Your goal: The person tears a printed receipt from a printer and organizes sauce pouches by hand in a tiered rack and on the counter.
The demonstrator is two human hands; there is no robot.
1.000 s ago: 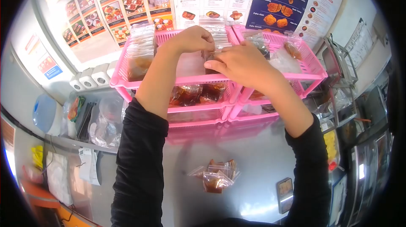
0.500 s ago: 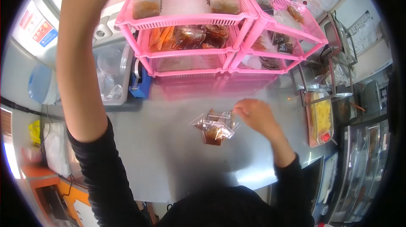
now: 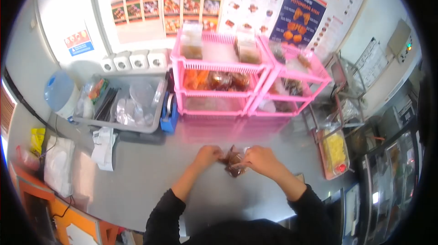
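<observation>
A small bunch of clear plastic sachets with brown-red contents (image 3: 235,162) is between my hands, over the middle of the steel table. My left hand (image 3: 209,157) is closed, its fingertips at the left edge of the bunch. On the other side, my right hand (image 3: 262,159) pinches the bunch's right edge between thumb and fingers. Fingers and glare hide part of the plastic, so I cannot tell the sachets apart. Behind them stands a pink tiered rack (image 3: 219,66) with more filled sachets, some orange and some dark brown.
At the left are a grey bin (image 3: 155,101) of plastic cups and packets, a blue tape dispenser (image 3: 169,117) and a paper receipt (image 3: 104,147). A tray of yellow food (image 3: 336,153) and a metal wire stand (image 3: 351,78) are at the right. Wall sockets (image 3: 139,60) line the back.
My left hand has come down from the upper left, near the rack, to the sachets. My right hand has closed in on them. The view has tilted up, showing more wall.
</observation>
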